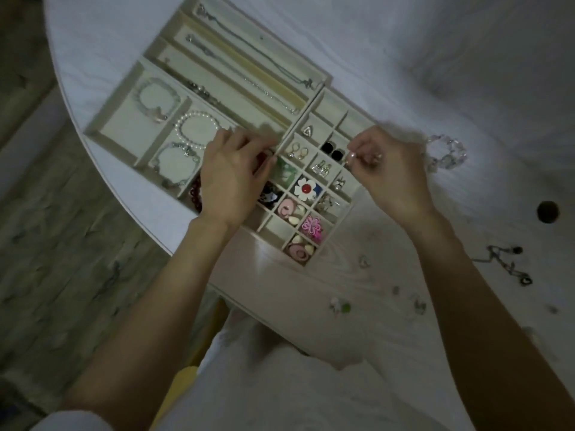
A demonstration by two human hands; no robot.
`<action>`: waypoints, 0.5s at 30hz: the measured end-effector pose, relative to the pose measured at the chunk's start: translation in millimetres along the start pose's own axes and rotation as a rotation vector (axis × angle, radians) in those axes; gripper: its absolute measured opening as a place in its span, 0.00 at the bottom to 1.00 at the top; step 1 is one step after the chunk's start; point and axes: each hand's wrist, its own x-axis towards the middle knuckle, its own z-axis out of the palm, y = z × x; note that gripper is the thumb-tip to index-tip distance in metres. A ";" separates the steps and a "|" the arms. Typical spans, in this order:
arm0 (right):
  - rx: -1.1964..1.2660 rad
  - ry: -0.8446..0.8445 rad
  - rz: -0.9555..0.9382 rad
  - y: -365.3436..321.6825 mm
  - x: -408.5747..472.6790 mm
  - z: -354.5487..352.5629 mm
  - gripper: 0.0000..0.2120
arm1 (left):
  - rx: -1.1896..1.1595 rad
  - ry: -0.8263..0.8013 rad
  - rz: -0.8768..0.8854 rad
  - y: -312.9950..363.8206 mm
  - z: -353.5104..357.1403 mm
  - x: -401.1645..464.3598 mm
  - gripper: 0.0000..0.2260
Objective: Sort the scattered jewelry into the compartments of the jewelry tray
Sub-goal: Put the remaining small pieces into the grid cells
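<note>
Jewelry tray (pixel 217 73) sits on the pale wood-grain table (pixel 311 290) in front of you, turned at an angle: its long slots run from the far left down toward the near right, and the whole cream, fabric-lined unit follows that diagonal. Thin chain necklaces (pixel 255 54) lie stretched along those long slots. On the left, wider square compartments hold a pearl bracelet (pixel 196 126) curled into a ring and other beaded bracelets. The small-cell grid (pixel 314 181) on the right end holds a white flower piece with a red centre (pixel 306 188), a pink flower (pixel 312 226), two black round studs (pixel 331 150) and a small triangular piece (pixel 308 130).

Your left hand (pixel 231 175) rests over the border between the bracelet section and the grid, fingers curled with the tips together; what they hold, if anything, I cannot tell. Your right hand (pixel 389 169) hovers over the grid's right edge, thumb and forefinger pinching a small pearl-like earring (pixel 351 156).

Just right of that hand a clear, chunky bead bracelet (pixel 448 152) lies on the table, apart from the tray. Nearer you, small loose pieces and a dark chain (pixel 507 264) are scattered on the tabletop, blurred.
</note>
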 end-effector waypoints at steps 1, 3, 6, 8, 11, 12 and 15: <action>-0.002 0.000 0.019 2.5 -7.5 -0.4 0.06 | 0.001 0.005 0.005 -1.1 0.0 0.0 0.10; -0.003 0.007 0.048 8.7 -22.7 -0.2 0.05 | -0.004 0.005 0.023 -2.3 1.9 -0.2 0.10; -0.090 0.039 -0.006 14.6 -32.0 3.3 0.04 | -0.018 0.005 0.046 -4.0 2.3 0.5 0.10; -0.181 0.081 -0.064 16.2 -31.6 6.0 0.03 | -0.022 0.007 0.053 -5.3 2.1 1.1 0.10; -0.161 0.130 -0.059 17.1 -34.3 7.7 0.04 | -0.031 0.007 0.051 -7.2 3.0 1.2 0.10; -0.111 0.135 -0.040 16.8 -35.8 7.4 0.04 | -0.034 0.005 0.049 -7.7 3.6 1.3 0.10; 0.020 0.131 0.016 16.1 -40.1 4.8 0.04 | -0.042 0.004 0.043 -8.4 5.8 1.2 0.10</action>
